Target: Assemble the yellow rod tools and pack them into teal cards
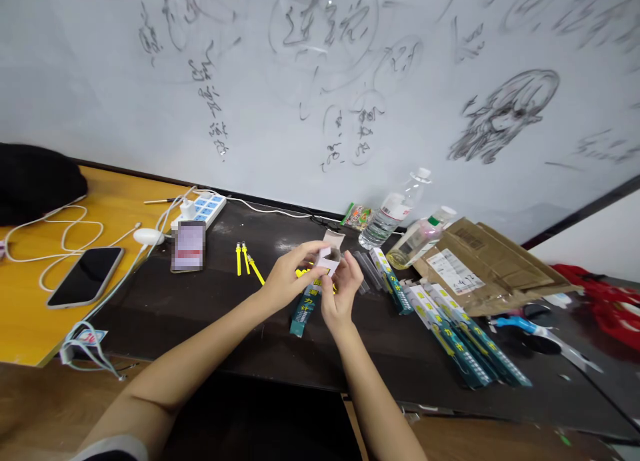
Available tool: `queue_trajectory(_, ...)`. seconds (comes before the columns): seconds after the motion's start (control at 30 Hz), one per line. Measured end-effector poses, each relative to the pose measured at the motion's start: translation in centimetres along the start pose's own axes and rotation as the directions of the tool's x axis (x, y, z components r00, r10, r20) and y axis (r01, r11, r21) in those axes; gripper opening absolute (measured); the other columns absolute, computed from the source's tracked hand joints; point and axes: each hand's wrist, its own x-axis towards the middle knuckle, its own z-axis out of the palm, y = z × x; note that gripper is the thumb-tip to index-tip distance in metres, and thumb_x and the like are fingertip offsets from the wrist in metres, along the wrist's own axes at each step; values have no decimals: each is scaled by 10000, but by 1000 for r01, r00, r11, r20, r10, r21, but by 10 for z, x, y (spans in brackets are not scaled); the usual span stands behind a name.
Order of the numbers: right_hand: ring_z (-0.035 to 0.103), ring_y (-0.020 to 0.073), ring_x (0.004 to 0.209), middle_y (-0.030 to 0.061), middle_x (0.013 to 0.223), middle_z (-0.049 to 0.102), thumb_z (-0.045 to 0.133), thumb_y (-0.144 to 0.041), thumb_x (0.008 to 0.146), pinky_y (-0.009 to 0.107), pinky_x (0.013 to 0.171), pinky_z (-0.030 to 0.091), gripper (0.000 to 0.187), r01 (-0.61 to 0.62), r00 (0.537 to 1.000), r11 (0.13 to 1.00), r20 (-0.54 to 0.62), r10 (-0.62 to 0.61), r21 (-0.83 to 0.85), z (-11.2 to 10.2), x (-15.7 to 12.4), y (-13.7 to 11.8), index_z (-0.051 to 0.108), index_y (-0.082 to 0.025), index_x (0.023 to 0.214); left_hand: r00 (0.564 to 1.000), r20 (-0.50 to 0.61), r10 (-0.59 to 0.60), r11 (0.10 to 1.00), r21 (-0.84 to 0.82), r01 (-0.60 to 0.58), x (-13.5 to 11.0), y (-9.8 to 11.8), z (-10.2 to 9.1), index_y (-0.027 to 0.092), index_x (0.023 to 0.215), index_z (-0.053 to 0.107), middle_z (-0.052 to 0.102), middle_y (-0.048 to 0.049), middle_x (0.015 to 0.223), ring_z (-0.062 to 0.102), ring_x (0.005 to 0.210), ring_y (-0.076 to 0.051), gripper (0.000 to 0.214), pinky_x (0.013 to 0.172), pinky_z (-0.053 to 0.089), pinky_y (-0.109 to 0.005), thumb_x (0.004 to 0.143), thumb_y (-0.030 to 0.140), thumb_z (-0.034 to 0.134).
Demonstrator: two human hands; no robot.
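Observation:
Over the dark table (210, 314) both my hands hold a long narrow teal carton (306, 307) with yellow print, its white flap (331, 251) open at the top. My left hand (287, 277) grips the carton's upper part, fingers curled round it. My right hand (340, 294) is closed on the carton just under the open end, thumb near the mouth. A bit of yellow shows between my fingers. Loose yellow sticks (246, 259) lie to the left of my hands.
Several more teal cartons (450, 327) lie in a row to the right, by two plastic bottles (395, 211) and a flattened cardboard box (480, 264). A phone (86, 275), white cables, a power strip (203, 209) and a blue-handled tool (530, 327) lie around.

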Motion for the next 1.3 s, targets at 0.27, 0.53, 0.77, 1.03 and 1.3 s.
queue_trajectory(0.27, 534, 217, 995, 83, 1137, 478, 472, -251, 890, 372, 744, 519, 436, 76, 980, 994, 191, -59, -80, -20, 13, -15, 379, -312, 1312, 998, 57, 41, 998, 48, -43, -3, 8, -3, 241, 1180, 554, 606, -61, 1142, 585, 989, -160, 310, 812, 504, -265, 872, 281, 548)
queue_trajectory(0.53, 489, 215, 1029, 53, 1027, 473, 525, -229, 856, 419, 886, 433, 96, 61, 993, 989, -89, -73, -134, -10, 37, -42, 598, -244, 915, 997, -54, 56, 998, -16, -57, 1, 10, 3, 198, 1046, 600, 583, -75, 1073, 562, 1012, -174, 200, 770, 510, -260, 872, 281, 543)
queue_trajectory(0.77, 578, 206, 963, 70, 1009, 589, 508, -224, 856, 378, 823, 487, 186, -32, 998, 987, 56, 23, 158, -6, 58, -46, 553, -225, 1036, 990, -119, -73, 988, -147, 55, 3, 5, 10, 214, 1119, 504, 601, -59, 1062, 620, 895, -146, 333, 740, 516, -253, 817, 287, 626)
queue_trajectory(1.03, 603, 217, 961, 67, 960, 642, 580, -258, 834, 387, 816, 493, 103, -21, 999, 979, 47, 12, 201, -9, 57, -40, 627, -215, 915, 978, -164, -128, 976, -197, 95, 6, 1, 11, 225, 1171, 435, 602, -68, 1091, 622, 893, -139, 438, 728, 512, -240, 795, 283, 651)
queue_trajectory(1.3, 625, 201, 910, 55, 901, 661, 548, -264, 857, 372, 785, 508, 82, -63, 997, 989, 56, 56, 134, -11, 65, -42, 609, -210, 847, 979, -164, -117, 981, -171, 89, 7, 0, 13, 227, 1171, 450, 607, -66, 1081, 625, 890, -144, 442, 729, 520, -248, 786, 280, 661)
